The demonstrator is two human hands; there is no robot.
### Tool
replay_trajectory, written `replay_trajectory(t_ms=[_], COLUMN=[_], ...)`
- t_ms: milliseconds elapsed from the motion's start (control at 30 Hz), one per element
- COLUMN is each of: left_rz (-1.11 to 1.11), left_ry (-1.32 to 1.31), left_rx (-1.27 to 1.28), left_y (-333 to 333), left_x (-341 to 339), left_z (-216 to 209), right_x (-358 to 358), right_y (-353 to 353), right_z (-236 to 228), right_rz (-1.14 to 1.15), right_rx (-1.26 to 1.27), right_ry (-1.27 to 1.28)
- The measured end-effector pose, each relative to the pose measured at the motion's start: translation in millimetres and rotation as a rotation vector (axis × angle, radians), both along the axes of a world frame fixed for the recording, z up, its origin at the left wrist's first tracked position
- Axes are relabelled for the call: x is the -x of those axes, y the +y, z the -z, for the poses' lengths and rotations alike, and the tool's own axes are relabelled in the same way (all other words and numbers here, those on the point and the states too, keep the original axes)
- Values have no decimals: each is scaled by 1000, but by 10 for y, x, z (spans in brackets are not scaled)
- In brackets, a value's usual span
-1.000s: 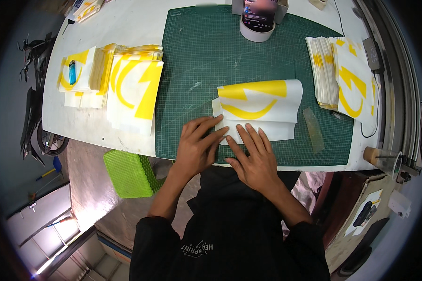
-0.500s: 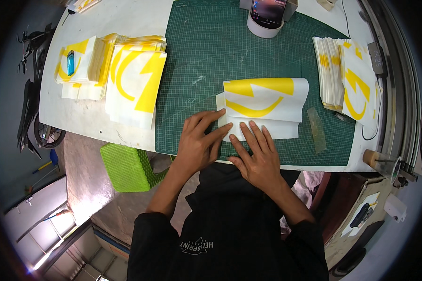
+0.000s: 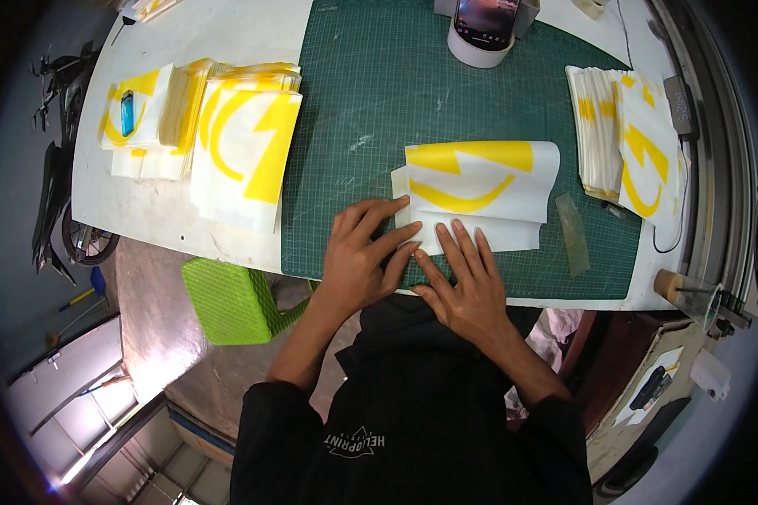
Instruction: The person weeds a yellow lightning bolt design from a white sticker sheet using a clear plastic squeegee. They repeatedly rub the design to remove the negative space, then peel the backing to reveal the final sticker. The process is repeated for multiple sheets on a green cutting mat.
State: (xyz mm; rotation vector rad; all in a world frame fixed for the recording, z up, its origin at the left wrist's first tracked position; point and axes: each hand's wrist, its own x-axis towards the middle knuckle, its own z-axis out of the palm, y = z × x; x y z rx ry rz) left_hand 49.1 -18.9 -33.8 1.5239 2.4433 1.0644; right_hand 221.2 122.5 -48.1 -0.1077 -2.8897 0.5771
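Note:
A white paper sheet with yellow shapes (image 3: 472, 181) lies folded on the green cutting mat (image 3: 362, 126), its right side curving up in a loose bend. A narrow pale strip (image 3: 401, 187) shows along its left edge. My left hand (image 3: 364, 252) rests with fingers stretched out, the tips on that strip and the sheet's lower left corner. Beside it, my right hand (image 3: 465, 282) lies with fingers spread, pressing on the lower white flap. The left thumb and right index finger come close together near the sheet's lower edge.
Printed paper stacks (image 3: 244, 151) stand at the left, with a blue lighter (image 3: 127, 114) on one. Another stack (image 3: 598, 135) is at the right. A clear strip (image 3: 573, 236) lies on the mat. A phone (image 3: 485, 23) stands at the back. A green stool (image 3: 227, 301) is below the table.
The whole view has shifted very slightly. Both hands keep almost the same place on the folded sheet.

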Motion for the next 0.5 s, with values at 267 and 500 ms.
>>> replay_trajectory(t_ms=[267, 500], left_rz=[8, 42], left_ry=[-54, -46], left_rx=[37, 46], left_y=[-8, -29], left_x=[-8, 43], left_z=[-73, -34], right_x=[-129, -65], right_y=[3, -27], right_z=[-25, -92], right_rz=[56, 114], right_rx=[51, 58], right_ry=[44, 24])
